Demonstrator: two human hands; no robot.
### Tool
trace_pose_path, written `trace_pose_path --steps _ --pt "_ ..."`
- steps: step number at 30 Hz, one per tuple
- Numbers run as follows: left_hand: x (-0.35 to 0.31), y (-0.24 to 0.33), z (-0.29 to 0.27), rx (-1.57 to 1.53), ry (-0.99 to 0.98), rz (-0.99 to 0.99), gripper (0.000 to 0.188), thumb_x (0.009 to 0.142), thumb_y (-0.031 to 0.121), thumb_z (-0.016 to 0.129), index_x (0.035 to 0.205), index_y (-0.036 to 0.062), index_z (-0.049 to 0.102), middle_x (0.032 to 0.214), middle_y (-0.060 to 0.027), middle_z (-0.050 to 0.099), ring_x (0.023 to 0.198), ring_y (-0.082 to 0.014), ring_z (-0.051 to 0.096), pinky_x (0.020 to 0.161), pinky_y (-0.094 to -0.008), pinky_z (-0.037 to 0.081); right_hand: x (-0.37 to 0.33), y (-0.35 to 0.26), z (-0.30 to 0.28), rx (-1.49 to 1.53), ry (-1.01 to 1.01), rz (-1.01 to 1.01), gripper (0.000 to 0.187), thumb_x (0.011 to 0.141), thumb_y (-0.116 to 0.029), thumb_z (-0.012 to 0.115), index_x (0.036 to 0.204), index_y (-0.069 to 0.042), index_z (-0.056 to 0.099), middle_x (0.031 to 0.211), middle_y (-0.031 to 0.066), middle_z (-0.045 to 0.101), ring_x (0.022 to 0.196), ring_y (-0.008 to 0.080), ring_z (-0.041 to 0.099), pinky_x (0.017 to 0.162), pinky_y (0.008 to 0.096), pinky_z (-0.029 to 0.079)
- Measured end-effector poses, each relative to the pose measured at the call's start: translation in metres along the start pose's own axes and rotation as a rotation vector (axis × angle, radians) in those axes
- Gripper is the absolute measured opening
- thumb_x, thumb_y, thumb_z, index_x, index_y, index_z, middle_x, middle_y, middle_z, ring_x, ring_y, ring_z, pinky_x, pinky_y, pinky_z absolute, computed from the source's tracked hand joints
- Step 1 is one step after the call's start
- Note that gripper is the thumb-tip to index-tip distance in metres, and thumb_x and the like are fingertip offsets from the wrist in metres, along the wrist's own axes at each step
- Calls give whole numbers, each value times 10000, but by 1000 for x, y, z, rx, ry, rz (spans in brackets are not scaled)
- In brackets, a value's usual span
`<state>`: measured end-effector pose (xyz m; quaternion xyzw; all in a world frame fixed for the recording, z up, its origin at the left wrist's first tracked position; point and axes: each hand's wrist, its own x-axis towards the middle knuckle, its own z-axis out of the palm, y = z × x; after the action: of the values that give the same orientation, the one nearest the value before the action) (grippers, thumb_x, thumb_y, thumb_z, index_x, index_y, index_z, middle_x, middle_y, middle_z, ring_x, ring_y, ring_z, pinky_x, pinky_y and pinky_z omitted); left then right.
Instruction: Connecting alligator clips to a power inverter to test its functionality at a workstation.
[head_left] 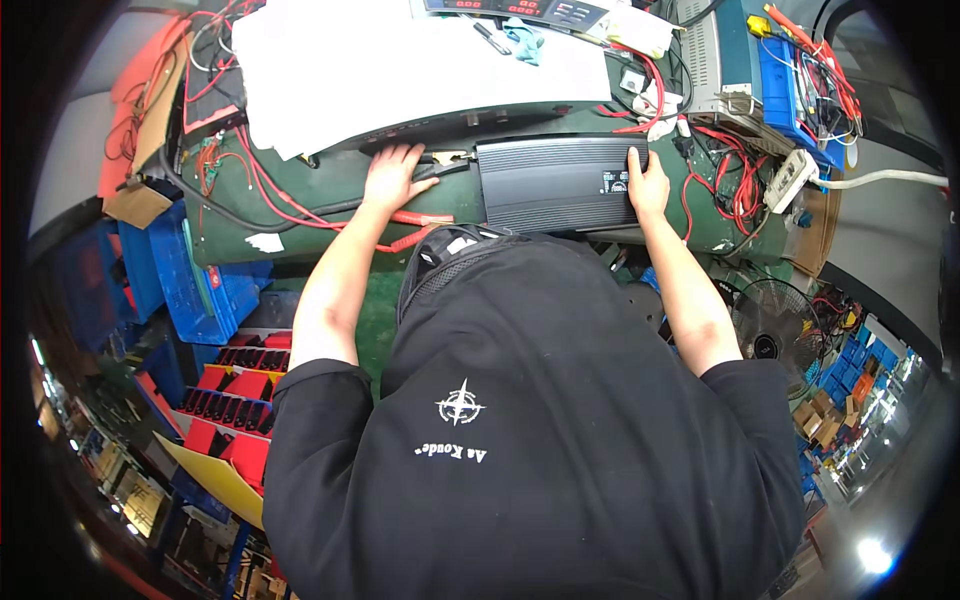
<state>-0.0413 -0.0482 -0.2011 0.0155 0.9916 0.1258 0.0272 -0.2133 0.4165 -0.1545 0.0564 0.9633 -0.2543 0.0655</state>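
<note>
A black ribbed metal case [555, 185], box-shaped like a power inverter, lies on the green bench top [310, 170] in front of me. My right hand [648, 185] grips its right end, thumb on the top face. My left hand [396, 180] rests near the case's left side with its fingers spread, holding nothing I can see. Between that hand and the case is a metal clamp [452, 158] at the case's left end, on a dark lead. Thick red cable ends [422, 218] lie below it, by the near edge of the bench.
Behind the case stands a large unit with a bright white top [420, 70]; a pen and a blue cloth [524, 42] lie on it. A display instrument [520, 8] is farther back. Red wires [735, 185] and a white power strip [791, 181] lie right. Blue bins [205, 280] stand left.
</note>
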Motion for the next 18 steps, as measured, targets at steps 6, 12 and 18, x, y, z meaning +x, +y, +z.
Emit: trace_pose_path --steps 6,12,18 --pt "-26 15 -8 41 147 15 864 845 533 787 1550 126 499 1456 -131 554 1346 -334 515 1132 -504 394 2 0 0 -2 -44 29 664 1002 -635 586 1312 -52 663 1032 256 764 1021 451 732 919 511 553" --pt "-122 2 -2 46 -187 243 1061 787 489 830 1655 150 323 1614 -104 421 1491 -290 416 1207 -517 319 7 2 0 101 -99 35 679 1019 -620 575 1383 -51 641 1217 255 740 1167 419 704 1025 472 524" --pt "-138 10 17 57 -16 13 1042 742 454 874 1609 128 399 1507 -153 474 1433 -341 435 1207 -565 302 19 21 -1 341 -266 129 691 1065 -552 569 1434 31 600 1340 201 698 1278 272 632 1114 379 443"
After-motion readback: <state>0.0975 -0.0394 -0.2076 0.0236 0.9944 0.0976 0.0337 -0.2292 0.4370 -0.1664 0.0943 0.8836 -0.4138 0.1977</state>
